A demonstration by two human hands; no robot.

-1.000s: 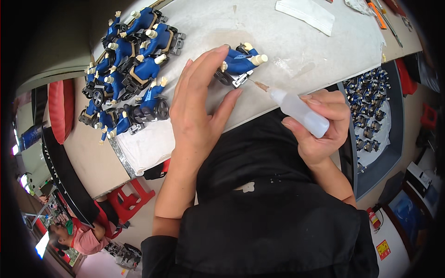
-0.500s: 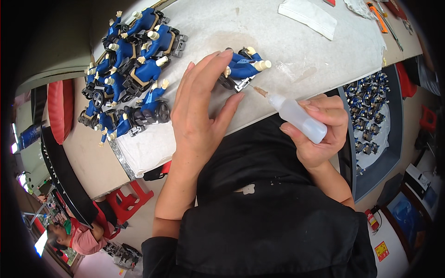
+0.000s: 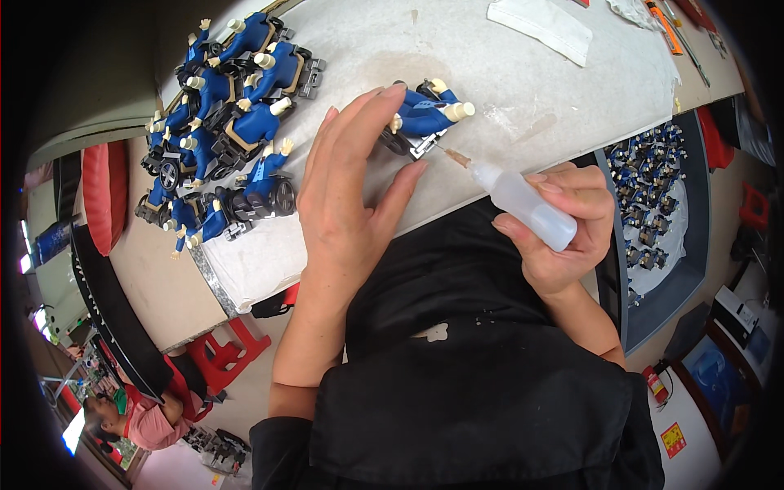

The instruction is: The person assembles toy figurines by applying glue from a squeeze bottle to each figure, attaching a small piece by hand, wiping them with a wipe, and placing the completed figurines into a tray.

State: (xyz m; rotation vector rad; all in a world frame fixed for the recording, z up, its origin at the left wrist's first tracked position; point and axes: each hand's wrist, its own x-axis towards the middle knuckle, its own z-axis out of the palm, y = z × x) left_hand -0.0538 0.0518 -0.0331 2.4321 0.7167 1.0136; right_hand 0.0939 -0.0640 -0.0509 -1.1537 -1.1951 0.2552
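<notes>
Currently, the blue figure [image 3: 429, 121] lies crosswise on the tabletop [image 3: 367, 49], head rightward, within your spread left hand [image 3: 343, 196], grip unclear; your right hand [image 3: 586, 233] pinches the bottle [image 3: 523, 200], needle [image 3: 458, 158] aimed leftward.

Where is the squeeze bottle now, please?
In the head view, the squeeze bottle is right of centre, held in the right hand, its needle pointing toward the blue figurine by the left hand.

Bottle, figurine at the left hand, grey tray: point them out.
Bottle [image 3: 531, 211], head view: its body.
Figurine [image 3: 425, 122], head view: its blue torso.
Grey tray [image 3: 697, 214], head view: its right wall.
</notes>
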